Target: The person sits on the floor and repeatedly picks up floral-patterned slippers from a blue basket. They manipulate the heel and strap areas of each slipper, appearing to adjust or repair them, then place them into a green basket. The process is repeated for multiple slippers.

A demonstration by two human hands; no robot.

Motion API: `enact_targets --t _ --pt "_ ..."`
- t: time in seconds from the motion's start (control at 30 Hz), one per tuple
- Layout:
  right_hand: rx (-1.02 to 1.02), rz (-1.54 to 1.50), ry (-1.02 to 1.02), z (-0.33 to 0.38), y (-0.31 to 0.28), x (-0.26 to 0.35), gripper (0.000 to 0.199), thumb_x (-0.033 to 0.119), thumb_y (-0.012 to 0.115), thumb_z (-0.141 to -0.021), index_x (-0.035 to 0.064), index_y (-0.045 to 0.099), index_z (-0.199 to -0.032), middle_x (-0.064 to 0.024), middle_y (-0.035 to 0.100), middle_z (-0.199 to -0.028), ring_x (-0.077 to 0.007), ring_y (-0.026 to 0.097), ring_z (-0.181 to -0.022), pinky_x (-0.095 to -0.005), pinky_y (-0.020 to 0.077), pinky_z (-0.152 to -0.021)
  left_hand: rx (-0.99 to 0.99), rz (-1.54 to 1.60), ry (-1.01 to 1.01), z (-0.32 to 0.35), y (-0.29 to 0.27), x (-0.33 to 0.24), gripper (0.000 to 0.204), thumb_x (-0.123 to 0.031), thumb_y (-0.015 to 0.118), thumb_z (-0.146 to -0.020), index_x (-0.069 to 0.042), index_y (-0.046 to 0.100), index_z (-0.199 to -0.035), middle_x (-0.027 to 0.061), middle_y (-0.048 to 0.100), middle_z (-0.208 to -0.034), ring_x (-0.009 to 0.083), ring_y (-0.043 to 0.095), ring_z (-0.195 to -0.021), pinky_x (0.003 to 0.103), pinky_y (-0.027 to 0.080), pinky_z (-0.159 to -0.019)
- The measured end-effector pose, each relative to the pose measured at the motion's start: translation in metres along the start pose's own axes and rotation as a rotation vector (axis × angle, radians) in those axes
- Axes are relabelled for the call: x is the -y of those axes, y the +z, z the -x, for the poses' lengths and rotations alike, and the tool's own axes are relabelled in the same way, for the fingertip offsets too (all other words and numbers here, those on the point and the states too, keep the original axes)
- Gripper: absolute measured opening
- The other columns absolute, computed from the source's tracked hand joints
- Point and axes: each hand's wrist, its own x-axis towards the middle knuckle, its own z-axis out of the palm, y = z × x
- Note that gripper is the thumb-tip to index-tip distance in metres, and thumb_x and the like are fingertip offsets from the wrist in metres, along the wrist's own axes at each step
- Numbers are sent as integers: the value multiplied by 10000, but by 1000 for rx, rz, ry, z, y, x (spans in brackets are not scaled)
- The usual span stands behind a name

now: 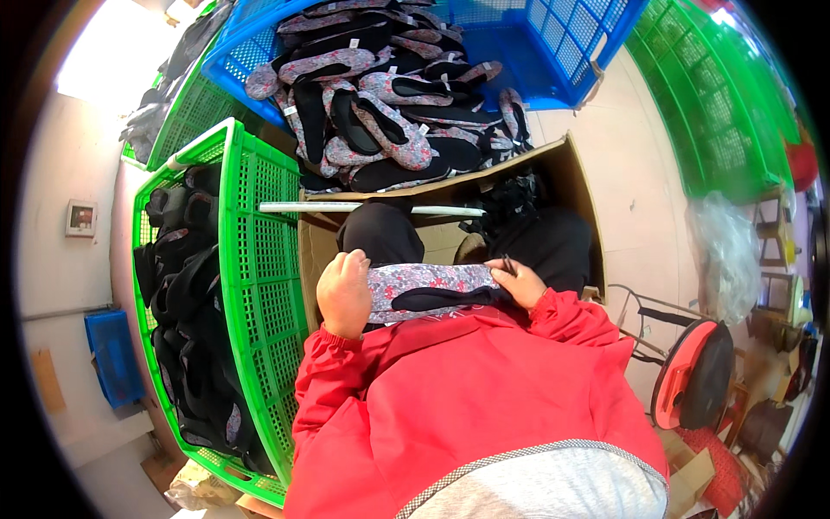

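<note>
Left hand [344, 294]: fist closed on one end of a flowered slipper [432, 278].
Right hand [519, 283]: fingers grip the opposite end, along with a slim dark object [508, 265].
Slipper: stretched sideways between both hands, just before a red smock [493, 389].
Blue crate [553, 52]: heaped with flowered slippers [380, 112], beyond a cardboard box [584, 186].
Green crate [259, 259]: at left, holding dark footwear [186, 303].

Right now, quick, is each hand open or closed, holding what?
Left hand: closed on one end of the grey-and-red floral fabric slipper.
Right hand: closed at its other end, also holding a thin black object, kind unclear.
</note>
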Motion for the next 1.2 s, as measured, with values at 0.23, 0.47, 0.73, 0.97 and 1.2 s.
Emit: enact_targets --t 0.23,0.47,0.73,0.97,1.2 --pt "-41 -331 211 10 9 4 303 282 504 -1009 73 609 -1201 1 581 -700 -76 345 -398 -246 233 -368 224 -61 118 -27 -34 -16 74 -78 639 -848 -29 589 -870 130 605 -813 341 603 -777 406 485 -687" --pt "52 -400 176 2 10 -2 305 281 520 -1003 63 600 -1201 -18 586 -699 -74 339 -391 -241 235 -372 217 71 522 -85 -12 -76 80 -48 628 -792 -59 640 -871 74 599 -845 279 585 -822 380 476 -736" --pt "118 -418 139 15 10 8 343 245 488 -1010 20 534 -1265 -59 607 -758 -72 359 -426 -225 265 -402 603 26 605 -90 37 -75 80 -97 635 -766 -68 669 -832 80 616 -850 293 600 -873 404 482 -777" --pt "167 -397 169 5 9 -2 330 272 486 -1010 48 551 -1243 -117 657 -777 -83 367 -407 -240 273 -382 550 382 629 -44 40 -84 144 -97 698 -728 -67 680 -868 67 579 -830 277 564 -808 381 472 -777" --pt "190 -415 263 1 22 2 313 267 476 -1011 48 570 -1214 -84 611 -743 -84 370 -413 -241 268 -388 455 153 862 -30 41 -80 206 -133 648 -697 -127 684 -900 20 559 -831 208 553 -847 343 454 -758"
